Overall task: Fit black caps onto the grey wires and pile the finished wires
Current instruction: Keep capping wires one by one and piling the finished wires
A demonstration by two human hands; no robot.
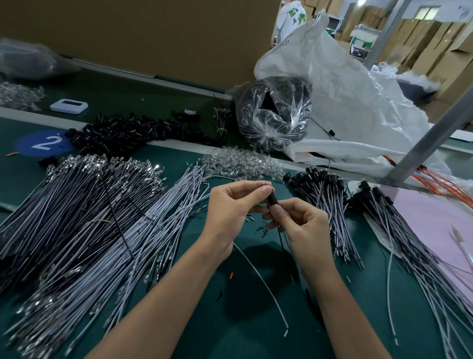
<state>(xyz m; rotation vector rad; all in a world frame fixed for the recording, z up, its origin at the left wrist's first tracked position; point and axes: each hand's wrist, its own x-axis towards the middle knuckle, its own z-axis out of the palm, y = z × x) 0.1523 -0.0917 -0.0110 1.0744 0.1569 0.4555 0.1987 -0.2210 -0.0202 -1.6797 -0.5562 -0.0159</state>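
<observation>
L hand pinching wire tip, R hand pinching cap, dead centre. Capped pile lying at 3 o'clock; far bigger bare pile waiting at 9, so most work prob. left.

Dark green matte bench, pale grey strip across its far part. Plain brown board wall directly behind. Slanted grey metal post at right. Beyond it, stacked brown cardboard boxes, a bright window, and a white ceiling light.
</observation>
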